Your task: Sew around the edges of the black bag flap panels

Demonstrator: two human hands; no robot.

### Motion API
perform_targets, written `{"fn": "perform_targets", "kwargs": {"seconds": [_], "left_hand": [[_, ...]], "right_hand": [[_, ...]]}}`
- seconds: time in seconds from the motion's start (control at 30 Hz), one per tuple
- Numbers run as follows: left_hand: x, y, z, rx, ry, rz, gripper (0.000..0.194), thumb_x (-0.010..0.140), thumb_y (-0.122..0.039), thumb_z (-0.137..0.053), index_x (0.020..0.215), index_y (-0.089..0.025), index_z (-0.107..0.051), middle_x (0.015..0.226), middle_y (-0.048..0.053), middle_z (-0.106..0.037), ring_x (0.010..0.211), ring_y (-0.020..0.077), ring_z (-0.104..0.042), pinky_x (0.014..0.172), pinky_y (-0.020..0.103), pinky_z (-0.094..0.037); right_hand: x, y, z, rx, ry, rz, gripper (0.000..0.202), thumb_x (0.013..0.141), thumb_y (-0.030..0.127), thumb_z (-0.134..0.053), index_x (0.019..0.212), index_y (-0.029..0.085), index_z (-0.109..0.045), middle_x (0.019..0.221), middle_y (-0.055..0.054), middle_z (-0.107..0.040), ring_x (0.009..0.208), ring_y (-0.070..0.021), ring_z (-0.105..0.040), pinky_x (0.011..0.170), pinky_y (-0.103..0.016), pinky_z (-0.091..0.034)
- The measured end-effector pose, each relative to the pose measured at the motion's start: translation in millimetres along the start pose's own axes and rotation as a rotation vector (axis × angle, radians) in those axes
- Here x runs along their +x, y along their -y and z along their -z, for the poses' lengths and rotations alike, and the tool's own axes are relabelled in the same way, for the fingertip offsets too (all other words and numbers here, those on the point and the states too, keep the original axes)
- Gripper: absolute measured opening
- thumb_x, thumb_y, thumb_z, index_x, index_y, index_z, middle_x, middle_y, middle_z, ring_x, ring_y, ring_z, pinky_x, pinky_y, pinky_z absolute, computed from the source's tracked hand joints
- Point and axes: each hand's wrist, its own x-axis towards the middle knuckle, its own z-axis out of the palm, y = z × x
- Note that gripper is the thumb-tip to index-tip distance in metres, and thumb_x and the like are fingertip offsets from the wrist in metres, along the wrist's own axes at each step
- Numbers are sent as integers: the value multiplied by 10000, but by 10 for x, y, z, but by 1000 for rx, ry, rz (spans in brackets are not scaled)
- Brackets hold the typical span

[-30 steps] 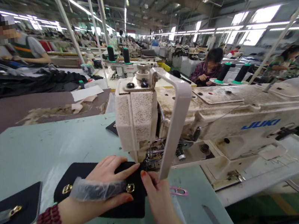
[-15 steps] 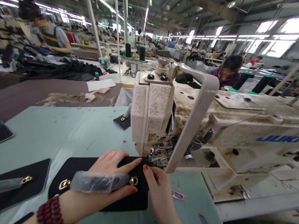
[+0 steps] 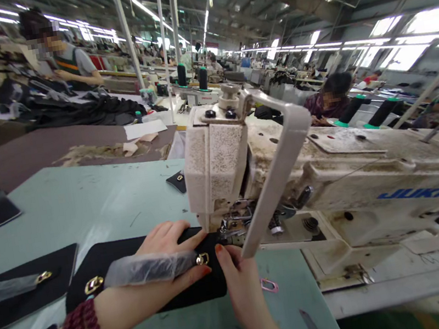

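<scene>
A black bag panel [image 3: 120,251] lies on the pale green table with its right end at the sewing machine's presser foot [image 3: 230,229]. A plastic-wrapped handle [image 3: 148,268] joins two gold rings on it. My left hand [image 3: 169,244] rests flat on the panel, fingers stretched out, its wrist passing beneath the handle. My right hand [image 3: 240,278] pinches the panel's right edge between thumb and fingers, just in front of the foot. The foot partly hides the stitching point. Right of this hand lies a pink clip [image 3: 269,285].
The white sewing machine [image 3: 218,159] stands at right with an angled metal guard. More black panels [image 3: 21,307] lie at left; a small black piece [image 3: 176,181] sits behind the machine head. A blade [image 3: 312,328] is at the table's front. Co-workers [image 3: 76,62] sit farther off.
The view has shifted slightly. The panel has turned a little, its right end moving slightly away from me beside the machine. Both hands keep their places on it.
</scene>
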Motion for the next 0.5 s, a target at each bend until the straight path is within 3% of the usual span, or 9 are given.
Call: {"fn": "perform_targets", "kwargs": {"seconds": [0.1, 0.27, 0.5], "left_hand": [[44, 7, 24, 14, 84, 5, 458, 912, -509, -468, 1274, -257, -593, 1131, 129, -611, 1033, 312, -568, 896, 494, -482], [97, 40, 58, 36, 111, 27, 410, 904, -515, -473, 1165, -249, -645, 1163, 124, -614, 1031, 322, -581, 886, 509, -489], [117, 83, 42, 80, -12, -63, 346, 782, -528, -644, 1013, -276, -701, 1054, 66, -660, 923, 292, -613, 784, 435, -537]], "right_hand": [[0, 56, -7, -9, -8, 4, 509, 859, 538, -446, 653, 74, -471, 615, -19, -352, 601, -43, -270, 521, -154, -202], [-43, 134, -13, -4, -2, 1, 496, 877, 520, -442, 662, 74, -472, 613, -14, -370, 592, -38, -280, 522, -146, -212], [-244, -260, 14, -86, 71, 131, 617, 970, 594, -331, 744, 85, -595, 673, -66, -568, 607, -76, -508, 569, -154, -323]]}}
